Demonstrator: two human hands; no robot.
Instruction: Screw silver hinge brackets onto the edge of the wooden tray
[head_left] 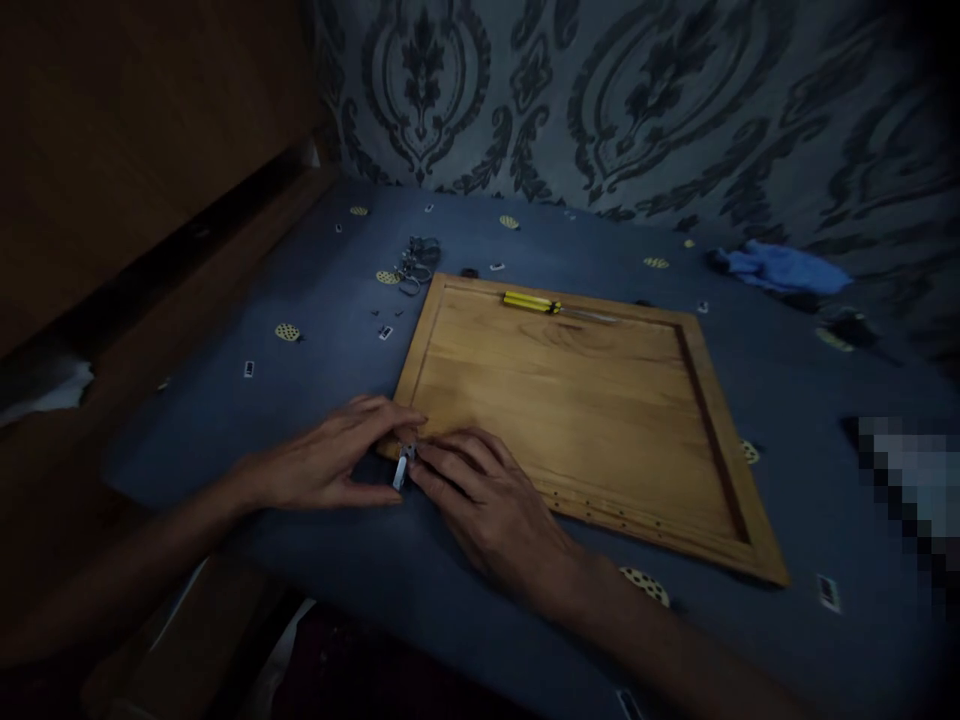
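A framed wooden panel (pixel 570 390), like a cabinet door, lies flat with several small dark holes along its near edge. At its near left corner is a small silvery metal hinge (pixel 403 468). My right hand (pixel 487 495) has its thumb and fingertips closed against the hinge's right side. On the other side, my left hand (pixel 330 455) reaches in with fingers stretched over the corner and thumb apart, its tip near the hinge's lower end. A screwdriver (pixel 532 302) with a yellow and black handle rests on the panel's far edge.
The blue patterned cloth (pixel 300 270) covers the surface. Several dark metal ring-like pieces (pixel 418 262) lie beyond the panel's left corner, with tiny bits nearby. A crumpled blue cloth (pixel 784 268) is at the far right. Wooden furniture (pixel 150 130) borders the left; a patterned wall (pixel 525 100) stands behind.
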